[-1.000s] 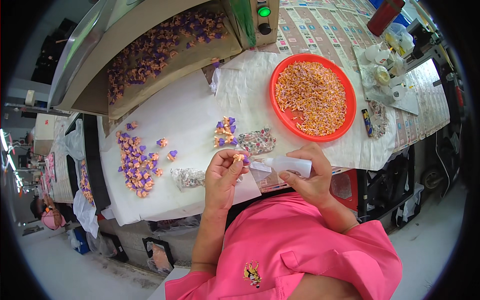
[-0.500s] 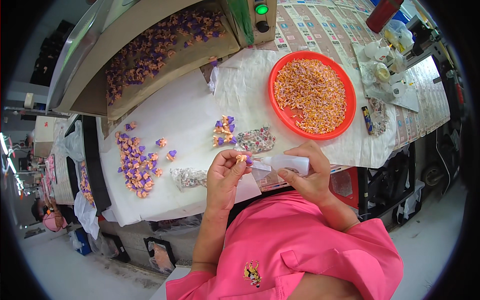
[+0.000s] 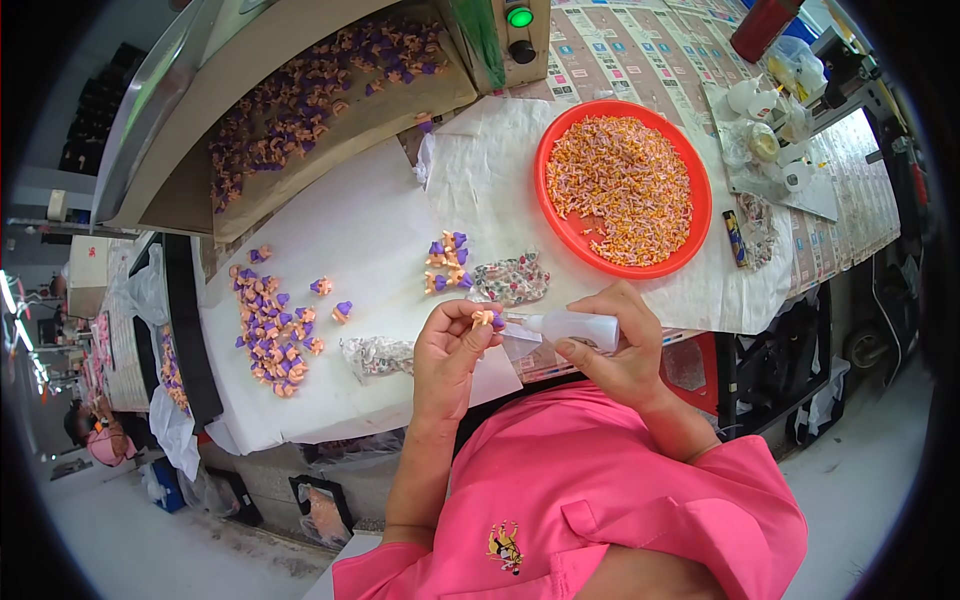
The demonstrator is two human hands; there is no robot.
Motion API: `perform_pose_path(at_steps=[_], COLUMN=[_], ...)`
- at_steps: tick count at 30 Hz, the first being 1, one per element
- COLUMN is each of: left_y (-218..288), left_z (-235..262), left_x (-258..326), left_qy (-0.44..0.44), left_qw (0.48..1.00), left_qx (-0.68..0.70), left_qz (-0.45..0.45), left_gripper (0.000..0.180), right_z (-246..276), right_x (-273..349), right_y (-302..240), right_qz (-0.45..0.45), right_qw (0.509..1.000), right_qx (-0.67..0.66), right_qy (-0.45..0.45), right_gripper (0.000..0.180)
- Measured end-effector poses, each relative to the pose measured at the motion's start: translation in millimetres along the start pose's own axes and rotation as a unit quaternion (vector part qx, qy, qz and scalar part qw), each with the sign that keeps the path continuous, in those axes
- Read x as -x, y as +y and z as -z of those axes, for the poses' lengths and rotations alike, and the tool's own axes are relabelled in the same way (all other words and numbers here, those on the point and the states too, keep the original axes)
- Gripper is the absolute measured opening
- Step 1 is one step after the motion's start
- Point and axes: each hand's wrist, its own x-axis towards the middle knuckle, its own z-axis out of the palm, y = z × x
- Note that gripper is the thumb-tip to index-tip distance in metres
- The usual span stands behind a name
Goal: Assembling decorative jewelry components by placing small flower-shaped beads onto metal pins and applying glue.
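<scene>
Between thumb and fingers, my left hand (image 3: 455, 350) pinches a small peach and purple figurine piece (image 3: 484, 318). My right hand (image 3: 622, 345) is wrapped round a translucent squeeze bottle (image 3: 578, 328) lying sideways, its thin tip pointing left. That tip meets the purple part of the piece, or comes very close to it; I cannot tell which. Just beyond my hands sits a small cluster of similar pieces (image 3: 447, 262), beside a crumpled floral cloth (image 3: 512, 279). A larger pile of such pieces (image 3: 272, 325) lies on the white paper to the left.
A red round tray (image 3: 707, 200) heaped with tiny pink and orange bits stands beyond my right hand. At the far left, a machine opening holds many more pieces (image 3: 300, 90). Another floral cloth (image 3: 375, 357) lies left of my left hand; small white bottles (image 3: 797, 177) stand far right.
Both hands keep almost the same place and grip, with the bottle tip still at the piece. The whole view has shifted very slightly.
</scene>
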Motion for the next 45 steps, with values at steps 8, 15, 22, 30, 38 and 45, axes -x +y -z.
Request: perform_pose_path(at_steps=[8, 15, 22, 30, 38, 45], left_y=[-0.2, -1.6, -2.6, -2.1, -2.5, -2.6], left_z=[-0.9, -0.2, -0.3, 1.0, 4.9, 5.8], left_x=[-1.0, -2.3, -4.3, -4.0, -2.7, -2.5], left_qy=[-0.001, 0.000, 0.000, 0.000, 0.001, 0.002], left_qw=[1.000, 1.000, 1.000, 1.000, 1.000, 0.999], left_qx=[-0.008, -0.010, -0.005, -0.007, 0.013, 0.019], left_qz=[-0.001, 0.001, 0.007, 0.007, 0.021, 0.027], left_gripper=[0.020, 0.020, 0.020, 0.019, 0.020, 0.020], right_z=[3.4, 5.3, 4.2, 4.4, 2.0, -1.2], right_x=[0.6, 0.2, -0.6, -0.2, -0.5, -2.5], right_y=[2.1, 4.5, 4.0, 6.5, 7.8, 7.9], right_qz=[-0.004, -0.007, -0.019, -0.011, -0.022, -0.026], right_qw=[1.000, 1.000, 1.000, 1.000, 1.000, 1.000], right_qx=[0.006, 0.010, 0.005, 0.001, -0.016, -0.008], right_qy=[0.003, 0.002, -0.004, 0.004, 0.001, -0.008], right_gripper=[0.034, 0.034, 0.034, 0.033, 0.033, 0.031])
